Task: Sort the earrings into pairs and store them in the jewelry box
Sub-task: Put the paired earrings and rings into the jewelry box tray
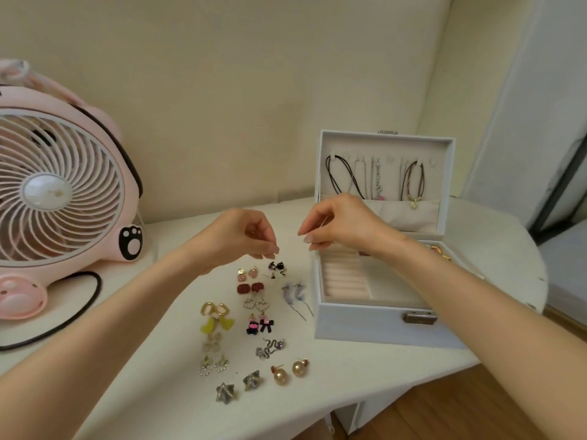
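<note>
Past the pink fan (60, 192) at the left of the bench (365, 369), the left hand (244, 239) hangs with fingertips pinched together just above the black earrings (277, 268) heading the paired earrings (251, 319). Whether it holds anything is too small to tell. The right hand (336, 227) is pinched likewise over the open jewelry box (374, 325); a tiny piece could slip from so light a pinch and scatter the rows.

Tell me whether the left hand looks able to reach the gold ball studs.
Probably yes: the gold ball studs lie uncovered on the table, nearer the person than the left hand, nothing standing between.
</note>
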### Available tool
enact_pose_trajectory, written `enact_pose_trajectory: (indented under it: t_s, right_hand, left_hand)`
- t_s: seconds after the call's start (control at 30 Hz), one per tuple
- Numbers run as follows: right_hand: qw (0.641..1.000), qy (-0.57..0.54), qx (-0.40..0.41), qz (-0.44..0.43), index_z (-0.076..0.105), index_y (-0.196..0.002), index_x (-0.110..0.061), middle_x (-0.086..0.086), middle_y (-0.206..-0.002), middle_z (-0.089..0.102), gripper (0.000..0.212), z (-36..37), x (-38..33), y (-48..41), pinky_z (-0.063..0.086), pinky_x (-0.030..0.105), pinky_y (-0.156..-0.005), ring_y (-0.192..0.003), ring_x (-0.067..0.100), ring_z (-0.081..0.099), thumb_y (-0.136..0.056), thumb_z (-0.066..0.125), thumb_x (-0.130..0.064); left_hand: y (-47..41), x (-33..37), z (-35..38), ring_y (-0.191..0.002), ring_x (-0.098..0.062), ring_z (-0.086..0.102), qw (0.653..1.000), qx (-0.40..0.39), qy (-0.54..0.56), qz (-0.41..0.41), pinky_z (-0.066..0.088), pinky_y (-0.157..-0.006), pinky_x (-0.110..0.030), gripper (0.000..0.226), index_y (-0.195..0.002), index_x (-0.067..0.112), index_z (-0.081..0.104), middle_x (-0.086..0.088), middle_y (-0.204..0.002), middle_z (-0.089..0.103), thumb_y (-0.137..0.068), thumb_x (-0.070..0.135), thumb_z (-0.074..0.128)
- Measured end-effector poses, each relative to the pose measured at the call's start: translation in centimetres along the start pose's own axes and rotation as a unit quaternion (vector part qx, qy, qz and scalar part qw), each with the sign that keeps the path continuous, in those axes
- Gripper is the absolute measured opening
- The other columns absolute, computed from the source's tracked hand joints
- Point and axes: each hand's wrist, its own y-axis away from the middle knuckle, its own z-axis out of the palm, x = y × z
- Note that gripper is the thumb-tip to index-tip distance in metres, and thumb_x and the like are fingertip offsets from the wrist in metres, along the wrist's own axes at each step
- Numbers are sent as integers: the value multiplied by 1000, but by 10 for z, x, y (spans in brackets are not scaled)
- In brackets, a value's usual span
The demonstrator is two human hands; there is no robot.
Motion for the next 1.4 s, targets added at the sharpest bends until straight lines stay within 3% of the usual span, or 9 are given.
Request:
enact_pose_trajectory:
  t_s: [0.1,0.27,0.33,0.5,0.6,0.83,1.0,1.13,1.4]
  right_hand:
    - [1000,-8,19,21,72,-84,1,15,-79,71,12,-17,13,7,58,21,-67,-71,21,71,-75,70,8]
    - [996,32,60,52,73,-85,-4,3,-72,69,16,-34,34,10,56,18,-64,-62,6,64,-71,75,5]
    - [994,51,80,55,74,-87,-9,3,-77,70,20,-36,41,8,55,21,-70,-69,9,63,-70,77,1]
    - [991,54,94,79,74,-81,-10,-2,-69,65,13,-37,55,2,45,9,-55,-62,7,58,-72,75,-2]
    - [991,66,80,79,75,-79,-11,1,-71,67,11,-36,58,0,48,16,-63,-65,9,58,-73,75,-3]
    - [994,52,72,66,71,-69,-18,1,-71,68,15,-36,57,-1,48,10,-56,-68,9,61,-71,78,-4]
    - [993,63,77,60,74,-76,-9,9,-77,71,9,-36,59,0,52,13,-57,-67,12,63,-73,76,-2]
    - [992,91,72,38,74,-76,-10,-2,-71,66,10,-34,58,1,46,6,-50,-64,6,60,-74,74,0]
    - [981,173,72,-44,56,-85,-13,-1,-75,58,31,-32,59,-3,48,23,-62,-67,12,54,-69,60,13]
  left_hand:
    - [-20,12,20,-68,-12,65,999,0,-28,32,52,-64,-20,9,-78,5,63,-8,-74,71,-76,3,72]
    - [-50,27,54,-54,0,58,992,11,-88,89,45,-55,-10,12,-81,11,62,0,-70,65,-76,5,70]
    - [-60,29,62,-61,-6,57,984,29,-138,113,44,-61,-17,10,-86,16,65,3,-73,63,-79,10,68]
    - [-71,31,71,-87,-17,54,946,86,-281,139,32,-68,-26,10,-90,23,68,7,-86,64,-83,19,61]
    - [-73,28,71,-92,-19,52,943,85,-292,137,28,-69,-27,9,-90,24,67,10,-80,57,-83,21,62]
    - [-75,21,75,-91,-17,49,938,91,-294,158,28,-69,-28,8,-89,20,64,4,-90,65,-84,26,63]
    - [-74,20,74,-87,-14,43,935,74,-306,165,29,-70,-27,10,-92,18,65,8,-78,51,-86,26,62]
    - [-76,17,75,-92,-17,45,920,60,-344,176,27,-73,-26,11,-90,20,65,4,-94,60,-85,29,63]
    - [-76,14,82,-100,-19,47,908,91,-373,171,32,-81,-30,15,-94,20,63,4,-101,61,-86,32,60]
